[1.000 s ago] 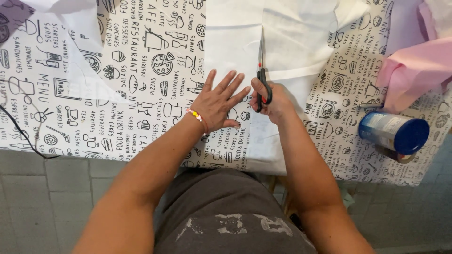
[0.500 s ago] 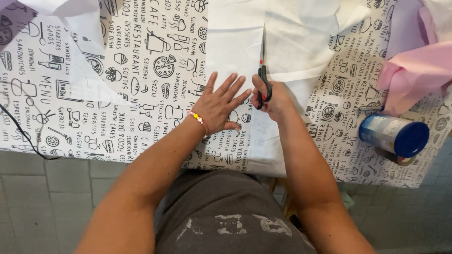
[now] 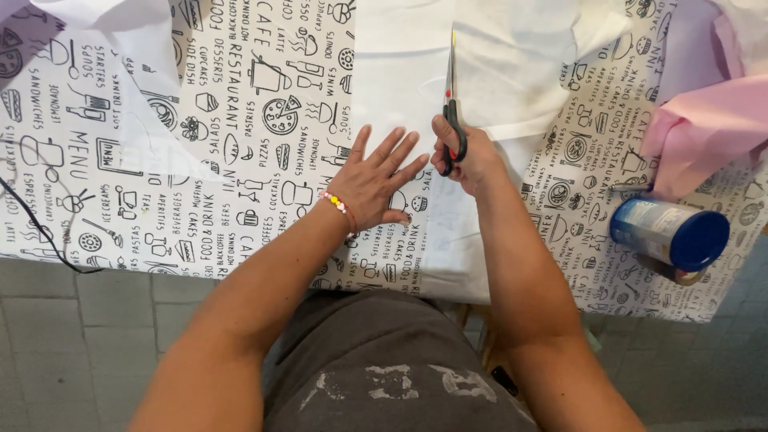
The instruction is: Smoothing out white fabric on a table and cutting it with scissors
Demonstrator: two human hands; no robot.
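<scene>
My right hand (image 3: 468, 156) grips a pair of scissors (image 3: 450, 88) with red and black handles. The blades point away from me along a sheet of thin white paper (image 3: 520, 56) spread on the table. My left hand (image 3: 376, 180) lies flat, fingers spread, pressing the white paper just left of the scissors. A beaded bracelet sits on that wrist.
A white tablecloth (image 3: 200, 144) printed with black drawings and words covers the table. A blue-capped can (image 3: 668, 236) lies on its side at the right. Pink paper (image 3: 704, 136) is bunched at the far right. A black cable (image 3: 32, 224) hangs at the left edge.
The scissors and my right hand have edged slightly forward along the white paper. My left hand stays flat in place.
</scene>
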